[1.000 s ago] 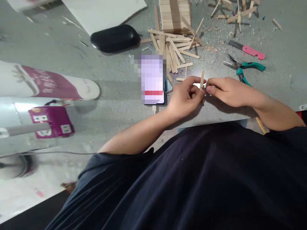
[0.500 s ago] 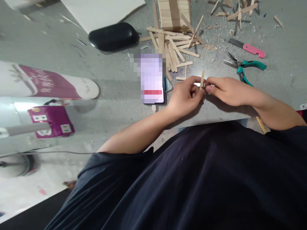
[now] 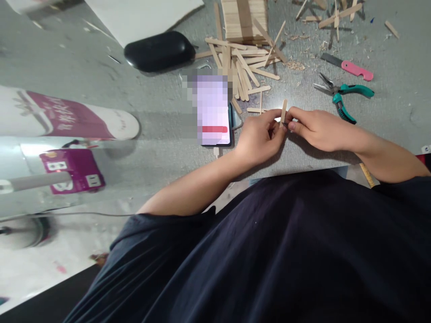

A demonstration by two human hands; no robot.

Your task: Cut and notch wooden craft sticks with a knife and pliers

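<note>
My left hand (image 3: pixel 261 139) and my right hand (image 3: pixel 319 129) meet over the grey table near its front edge. Between their pinched fingertips stands a short wooden craft stick (image 3: pixel 283 111), upright and slightly tilted. Both hands are closed on it, the left from the left side and the right from the right. Whether anything else sits between the fingers is hidden. Just behind the hands lies a loose heap of wooden sticks (image 3: pixel 244 69), with a neat stack of sticks (image 3: pixel 244 18) at the back.
A phone (image 3: pixel 213 110) lies left of my hands, a black case (image 3: pixel 160 50) behind it. Green-handled pliers (image 3: pixel 340 96) and a pink-handled knife (image 3: pixel 348 67) lie at the right, more stick scraps (image 3: pixel 333 15) beyond. White sheet (image 3: pixel 141 15) at back; purple-and-white packages (image 3: pixel 67 119) at left.
Hardly anything differs. My fingers have shifted slightly on the stick, which stays pinched between both hands in the same spot.
</note>
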